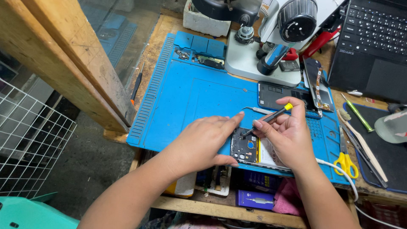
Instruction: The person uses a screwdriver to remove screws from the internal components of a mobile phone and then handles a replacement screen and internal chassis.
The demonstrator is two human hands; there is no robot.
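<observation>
At the blue mat's [186,97] six-o'clock edge, the left hand [203,142] lies flat, fingers spread, steadying the opened phone [245,146], while the right hand's [288,135] fingers pinch a screwdriver [271,117]; bare mat lies toward ten o'clock.

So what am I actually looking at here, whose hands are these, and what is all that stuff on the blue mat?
This is one picture from a camera worn on a person's head, looking down at their own two bare hands. No machine is working here. The left hand presses flat on an opened phone, steadying it on a blue work mat. The right hand holds a small screwdriver with a yellow cap, its tip down on the phone's insides. Beyond the hands lie a pair of tweezers and another phone part, a dark back frame. At the back stands a microscope, with a laptop to its right. Yellow-handled scissors and a brush lie on the right.
</observation>
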